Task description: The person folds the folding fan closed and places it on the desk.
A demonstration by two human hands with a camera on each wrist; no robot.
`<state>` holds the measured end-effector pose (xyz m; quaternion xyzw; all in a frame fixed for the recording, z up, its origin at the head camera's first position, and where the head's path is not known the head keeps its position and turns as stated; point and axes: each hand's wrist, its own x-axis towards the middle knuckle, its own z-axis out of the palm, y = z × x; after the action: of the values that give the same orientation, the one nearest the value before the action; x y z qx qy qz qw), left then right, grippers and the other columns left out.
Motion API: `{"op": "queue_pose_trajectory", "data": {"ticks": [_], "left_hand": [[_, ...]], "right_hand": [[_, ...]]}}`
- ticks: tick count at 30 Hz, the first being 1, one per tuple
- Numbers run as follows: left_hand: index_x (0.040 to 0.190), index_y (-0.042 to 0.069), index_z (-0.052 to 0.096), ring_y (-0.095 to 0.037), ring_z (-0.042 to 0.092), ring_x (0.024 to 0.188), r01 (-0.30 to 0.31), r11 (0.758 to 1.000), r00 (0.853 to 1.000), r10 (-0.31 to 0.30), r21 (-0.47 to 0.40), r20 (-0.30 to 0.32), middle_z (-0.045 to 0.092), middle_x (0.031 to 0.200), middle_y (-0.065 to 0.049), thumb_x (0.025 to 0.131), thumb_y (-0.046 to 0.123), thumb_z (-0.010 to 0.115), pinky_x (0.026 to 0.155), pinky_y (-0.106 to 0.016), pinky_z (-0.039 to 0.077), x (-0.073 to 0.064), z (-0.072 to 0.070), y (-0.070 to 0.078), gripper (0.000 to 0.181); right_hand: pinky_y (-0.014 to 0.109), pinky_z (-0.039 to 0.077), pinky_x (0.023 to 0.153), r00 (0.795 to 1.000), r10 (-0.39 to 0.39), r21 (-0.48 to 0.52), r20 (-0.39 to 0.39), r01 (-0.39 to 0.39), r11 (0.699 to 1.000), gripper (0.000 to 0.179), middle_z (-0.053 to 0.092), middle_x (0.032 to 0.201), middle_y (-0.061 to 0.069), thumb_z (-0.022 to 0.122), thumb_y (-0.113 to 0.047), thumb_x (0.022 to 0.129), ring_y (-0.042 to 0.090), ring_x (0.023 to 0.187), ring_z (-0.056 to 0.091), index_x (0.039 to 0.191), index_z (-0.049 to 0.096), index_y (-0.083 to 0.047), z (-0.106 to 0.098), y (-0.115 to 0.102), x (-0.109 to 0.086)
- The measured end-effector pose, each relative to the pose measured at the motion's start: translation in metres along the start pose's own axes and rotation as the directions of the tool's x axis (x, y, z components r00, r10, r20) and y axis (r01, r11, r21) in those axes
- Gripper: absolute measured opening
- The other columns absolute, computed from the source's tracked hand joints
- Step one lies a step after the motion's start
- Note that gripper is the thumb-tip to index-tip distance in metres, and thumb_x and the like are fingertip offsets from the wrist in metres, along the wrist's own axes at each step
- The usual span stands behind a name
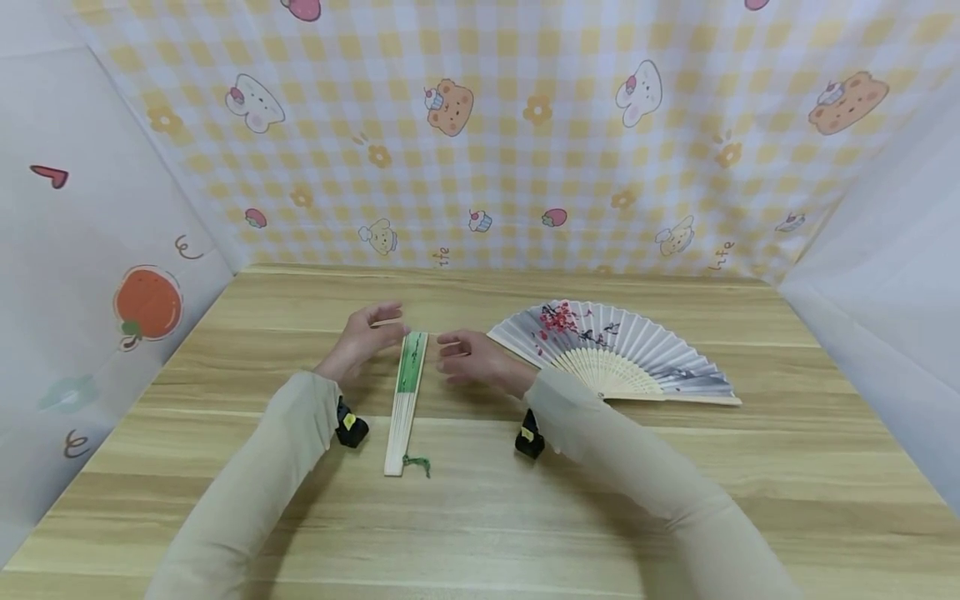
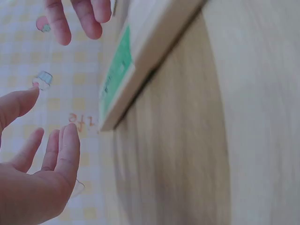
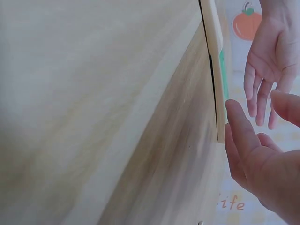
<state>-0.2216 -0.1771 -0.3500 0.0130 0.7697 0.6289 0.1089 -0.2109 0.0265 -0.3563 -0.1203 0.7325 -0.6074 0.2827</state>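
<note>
Folded up, a green fan [image 1: 409, 392] with pale ribs and a green tassel [image 1: 418, 463] lies on the wooden table between both hands. My left hand [image 1: 367, 337] is just left of its green end, fingers loosely bent, holding nothing. On the other side my right hand [image 1: 480, 360] hovers with relaxed fingers, also holding nothing. In the left wrist view the fan [image 2: 119, 75] lies beyond the left hand [image 2: 44, 173]. The right wrist view shows the fan [image 3: 216, 75] edge-on beside the right hand [image 3: 262, 164]. Farther right, a grey-white fan [image 1: 600, 346] with red blossoms lies spread open.
The table [image 1: 480, 533] has a light wood grain. Behind it hangs a yellow checked cloth [image 1: 495, 158] with cartoon prints, and white cloths flank both sides. Each wrist carries a black strapped device, such as the left one [image 1: 350, 425].
</note>
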Motion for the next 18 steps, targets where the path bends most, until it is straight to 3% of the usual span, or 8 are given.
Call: {"op": "queue_pose_trajectory", "data": {"ticks": [7, 18], "left_hand": [[0.133, 0.003, 0.034, -0.031, 0.042, 0.114, -0.034, 0.999, 0.999, 0.034, -0.032, -0.006, 0.034, 0.134, -0.018, 0.085, 0.010, 0.058, 0.095, -0.039, 0.039, -0.009, 0.011, 0.008, 0.053], [0.132, 0.004, 0.037, -0.030, 0.042, 0.115, -0.105, 0.994, 0.992, 0.106, -0.015, 0.061, 0.038, 0.132, -0.019, 0.086, 0.013, 0.058, 0.096, -0.042, 0.038, -0.018, 0.031, 0.017, 0.051]], "right_hand": [[0.033, 0.049, 0.082, 0.997, -0.043, 0.011, 0.056, 0.043, 0.999, 0.049, 0.038, 0.129, 0.024, 0.051, -0.001, 0.088, 0.032, 0.108, 0.049, 0.133, 0.032, 0.001, -0.011, 0.007, -0.026], [0.035, 0.048, 0.085, 0.994, -0.104, 0.066, 0.029, 0.102, 0.993, 0.050, 0.040, 0.126, 0.028, 0.054, -0.002, 0.087, 0.035, 0.109, 0.047, 0.131, 0.032, 0.007, -0.044, 0.031, -0.067]]}}
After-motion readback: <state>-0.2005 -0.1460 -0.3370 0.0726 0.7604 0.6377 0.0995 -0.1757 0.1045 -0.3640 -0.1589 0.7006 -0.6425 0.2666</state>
